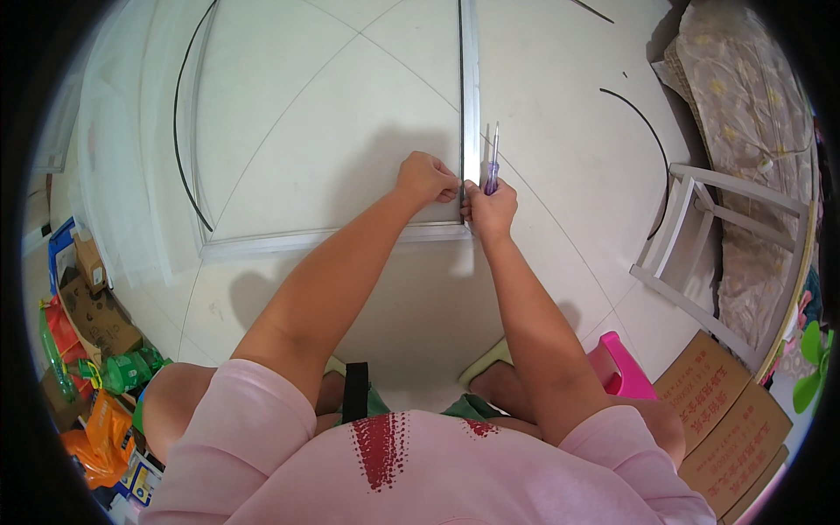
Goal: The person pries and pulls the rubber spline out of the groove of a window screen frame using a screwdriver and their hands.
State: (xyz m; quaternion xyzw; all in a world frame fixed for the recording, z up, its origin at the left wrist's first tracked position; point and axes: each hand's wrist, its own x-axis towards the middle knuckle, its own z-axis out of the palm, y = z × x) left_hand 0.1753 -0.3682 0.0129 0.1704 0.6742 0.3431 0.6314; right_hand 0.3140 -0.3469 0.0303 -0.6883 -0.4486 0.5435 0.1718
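A silver metal frame [471, 79] lies on the floor in front of me, its near right corner close to my hands. Along the inner edge of its right side runs a thin black strip [461, 96]. My left hand [427, 179] is closed in a pinch beside this strip, just inside the corner; whatever its fingertips grip is too small to make out. In my right hand [493, 213] is a screwdriver [493, 175] with a purple handle, its shaft pointing up and away. That hand's thumb and fingertips meet the frame's right rail near the corner.
One loose black strip [176, 114] curves over the frame's left side; another [654, 136] lies on the tiles to the right. Sheer white fabric [122, 166] spreads at the left. A grey metal rack [744, 197], cardboard boxes [717, 411] and a pink stool [626, 367] stand rightward.
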